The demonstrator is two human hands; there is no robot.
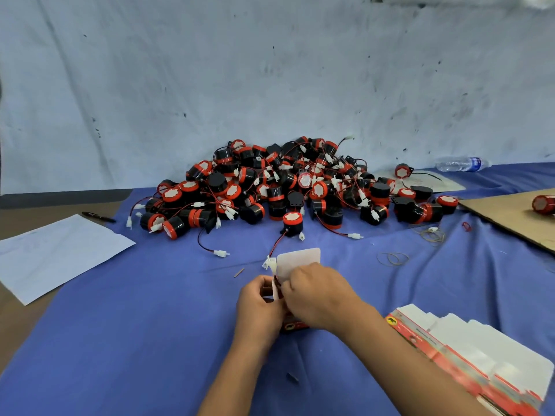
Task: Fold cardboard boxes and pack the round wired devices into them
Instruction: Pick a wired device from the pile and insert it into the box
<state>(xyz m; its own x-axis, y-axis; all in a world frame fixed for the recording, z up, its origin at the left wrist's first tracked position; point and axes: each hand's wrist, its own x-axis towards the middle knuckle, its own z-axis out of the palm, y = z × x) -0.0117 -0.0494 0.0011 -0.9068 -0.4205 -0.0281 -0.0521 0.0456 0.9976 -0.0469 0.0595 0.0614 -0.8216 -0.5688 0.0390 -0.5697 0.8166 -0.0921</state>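
Note:
A small red and black cardboard box (295, 325) stands between my two hands on the blue cloth, its white top flap (298, 261) raised. My left hand (259, 304) grips the box's left side. My right hand (318, 295) holds it from the right, fingers curled at the opening. A white connector (268, 262) on a red and black wire sticks out beside the flap. One round black and red device (292, 223) lies just beyond the box. A large pile of these wired devices (300, 184) fills the middle of the table.
A stack of flat unfolded boxes (468, 352) lies at the lower right. A sheet of cardboard (510, 217) with one device on it is at the right. White paper (57, 253), a pen (99, 217), rubber bands (393, 259) and a water bottle (462, 164) lie around.

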